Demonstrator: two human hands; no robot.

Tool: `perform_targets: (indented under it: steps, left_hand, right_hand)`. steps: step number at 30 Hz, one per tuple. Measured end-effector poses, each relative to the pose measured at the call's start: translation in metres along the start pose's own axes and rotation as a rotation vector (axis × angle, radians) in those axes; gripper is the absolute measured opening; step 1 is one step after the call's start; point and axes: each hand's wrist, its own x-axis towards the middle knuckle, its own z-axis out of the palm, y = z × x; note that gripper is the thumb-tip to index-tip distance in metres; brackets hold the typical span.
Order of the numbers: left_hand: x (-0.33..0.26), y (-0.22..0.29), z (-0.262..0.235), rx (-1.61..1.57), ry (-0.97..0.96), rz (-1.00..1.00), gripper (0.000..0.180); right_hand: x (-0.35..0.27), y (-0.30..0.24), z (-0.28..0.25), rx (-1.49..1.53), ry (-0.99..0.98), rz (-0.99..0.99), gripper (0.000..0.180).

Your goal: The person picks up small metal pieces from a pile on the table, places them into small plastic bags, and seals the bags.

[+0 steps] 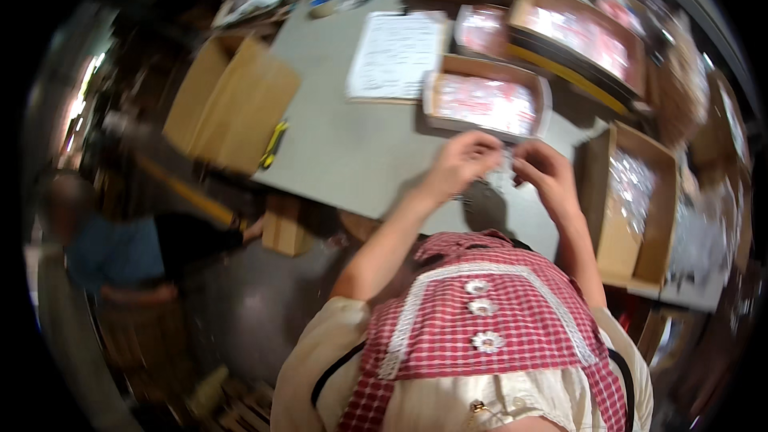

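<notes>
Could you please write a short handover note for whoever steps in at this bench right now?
Left hand and right hand: both raised over the grey tabletop, fingertips together on a small clear item, too blurred to identify.
Shallow cardboard tray of red-and-white packets lies just beyond the hands; open cardboard box of clear shiny pieces sits to the right; a printed white sheet lies further back.
Done: cannot tell.
Left: the small item is in hand, not yet set down.
</notes>
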Motion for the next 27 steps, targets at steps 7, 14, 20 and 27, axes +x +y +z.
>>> perform_targets:
  steps: [7,14,20,27]
  left_hand:
    - [-0.013,-0.015,0.016,0.548,0.266,0.276,0.015]
    - [-0.035,-0.014,0.015,0.533,0.208,0.231,0.017]
    - [-0.042,-0.017,0.024,0.695,0.442,0.345,0.018]
    - [-0.051,0.018,0.034,0.704,0.088,0.167,0.027]
  right_hand:
    - [-0.015,-0.008,0.009,-0.133,-0.070,0.208,0.009]
    - [-0.022,-0.016,0.010,-0.161,-0.290,0.261,0.014]
    - [-0.029,-0.008,0.012,-0.211,-0.210,0.155,0.022]
    - [-0.033,-0.013,0.023,-0.105,-0.214,0.182,0.022]
